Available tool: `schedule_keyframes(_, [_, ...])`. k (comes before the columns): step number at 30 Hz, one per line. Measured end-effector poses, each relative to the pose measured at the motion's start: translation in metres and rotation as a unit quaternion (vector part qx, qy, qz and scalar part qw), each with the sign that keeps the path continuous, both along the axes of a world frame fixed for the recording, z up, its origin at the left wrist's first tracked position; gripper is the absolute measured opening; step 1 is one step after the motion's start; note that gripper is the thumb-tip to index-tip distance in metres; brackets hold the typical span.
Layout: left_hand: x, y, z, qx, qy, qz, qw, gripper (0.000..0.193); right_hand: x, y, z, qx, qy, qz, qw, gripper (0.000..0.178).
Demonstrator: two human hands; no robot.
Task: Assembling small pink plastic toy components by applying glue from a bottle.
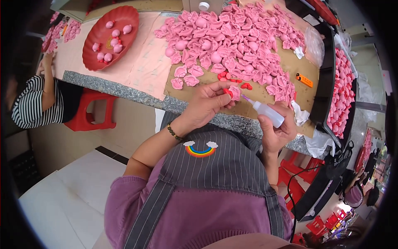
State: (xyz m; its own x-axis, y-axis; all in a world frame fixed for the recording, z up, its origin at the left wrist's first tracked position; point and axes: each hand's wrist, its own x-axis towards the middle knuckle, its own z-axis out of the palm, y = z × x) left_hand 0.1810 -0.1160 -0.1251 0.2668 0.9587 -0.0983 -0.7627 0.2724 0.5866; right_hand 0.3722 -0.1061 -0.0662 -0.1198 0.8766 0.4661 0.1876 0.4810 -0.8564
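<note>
My left hand (pixel 204 104), a beaded bracelet at its wrist, pinches a small pink ruffled shell-like piece (pixel 236 93) with a bit of red at its edge. My right hand (pixel 278 132) grips a translucent white squeeze bottle (pixel 270 115), tilted so that its thin purple nozzle (pixel 247 98) points at the pink piece. Whether the tip touches the piece I cannot tell. Just beyond my left fingers lie several small red pieces (pixel 224 76). A large heap of similar pink pieces (pixel 224 39), with rounded ones mixed in, spreads across the far side of the table.
A red round tray (pixel 90 56) at the far left holds several pink balls. Beside the heap lie an orange cutter (pixel 304 80), crumpled tissue (pixel 300 113) and a clear plastic bag (pixel 314 46). On the right, a black-edged bin (pixel 341 95) holds more pieces. Another person's arm (pixel 48 79) rests at the far left.
</note>
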Motion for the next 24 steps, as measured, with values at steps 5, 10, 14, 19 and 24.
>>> schedule_keyframes(5, [-0.0011, -0.0005, 0.0006, -0.006, 0.036, -0.009, 0.999, 0.035, -0.0055, 0.0005, 0.0048, -0.011, -0.028, -0.006, 1.000, 0.024])
schedule_keyframes(10, [-0.0010, 0.0014, 0.0016, -0.005, 0.060, -0.012, 0.998, 0.036, -0.0082, 0.0062, 0.0034, 0.035, -0.038, 0.008, 0.999, 0.025])
schedule_keyframes(14, [-0.0005, 0.0018, 0.0027, 0.000, 0.060, -0.015, 0.998, 0.036, -0.0084, 0.0056, 0.0026, 0.030, -0.038, 0.011, 0.999, 0.025])
schedule_keyframes(19, [0.0001, 0.0007, 0.0031, -0.007, 0.063, -0.016, 0.998, 0.036, -0.0082, 0.0066, 0.0020, 0.049, -0.053, -0.006, 0.997, 0.028])
schedule_keyframes(24, [0.0006, 0.0002, 0.0017, -0.005, 0.073, -0.015, 0.997, 0.037, -0.0073, 0.0045, 0.0013, 0.041, -0.056, 0.003, 0.998, 0.027])
